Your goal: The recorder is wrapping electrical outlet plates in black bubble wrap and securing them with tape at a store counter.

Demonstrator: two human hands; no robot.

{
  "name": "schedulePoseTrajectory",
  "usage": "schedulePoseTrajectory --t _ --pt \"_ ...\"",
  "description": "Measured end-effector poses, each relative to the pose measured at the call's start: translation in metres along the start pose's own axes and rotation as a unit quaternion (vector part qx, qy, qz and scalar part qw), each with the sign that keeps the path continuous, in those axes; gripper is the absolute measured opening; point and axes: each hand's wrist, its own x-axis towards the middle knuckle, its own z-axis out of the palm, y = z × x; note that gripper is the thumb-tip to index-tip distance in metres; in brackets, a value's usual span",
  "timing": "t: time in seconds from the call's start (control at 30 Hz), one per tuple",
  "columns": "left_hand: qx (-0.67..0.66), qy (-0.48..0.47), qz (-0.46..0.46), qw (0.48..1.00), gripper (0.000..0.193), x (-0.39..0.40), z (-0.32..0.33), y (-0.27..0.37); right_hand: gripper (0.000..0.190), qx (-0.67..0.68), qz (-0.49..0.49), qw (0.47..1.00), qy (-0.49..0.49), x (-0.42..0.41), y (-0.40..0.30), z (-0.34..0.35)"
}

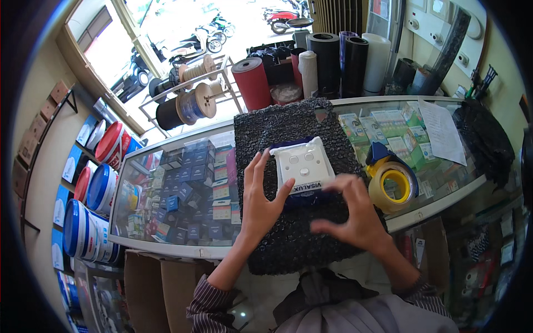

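Observation:
In front of me a white Visalux wall switch plate with three small rocker switches lies face up, in a clear wrapper with dark blue ends. Beneath it is a sheet of black bubble wrap, spread across the glass counter and hanging over its front edge. My left hand is spread at the plate's left side; its fingertips and thumb overlap the wrapper's edge, and whether they press on it I cannot tell. Blurred by motion, my right hand hovers over the wrap at the plate's lower right corner, fingers apart and holding nothing.
A yellow and blue tape dispenser with clear tape sits right of the wrap. The glass display counter contains many small boxes. A paper sheet and a black plastic bag lie at right. Rolls of sheeting stand behind.

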Motion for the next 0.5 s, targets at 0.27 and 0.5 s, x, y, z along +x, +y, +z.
schedulePoseTrajectory --t 0.27,0.5 --pt "0.151 -0.104 0.213 0.96 0.04 0.015 0.0 0.015 0.055 -0.183 -0.171 0.94 -0.233 -0.053 0.009 -0.006" --pt "0.105 -0.163 0.221 0.956 0.029 0.011 -0.005 0.025 0.03 -0.088 -0.212 0.942 -0.245 -0.023 -0.016 -0.03"
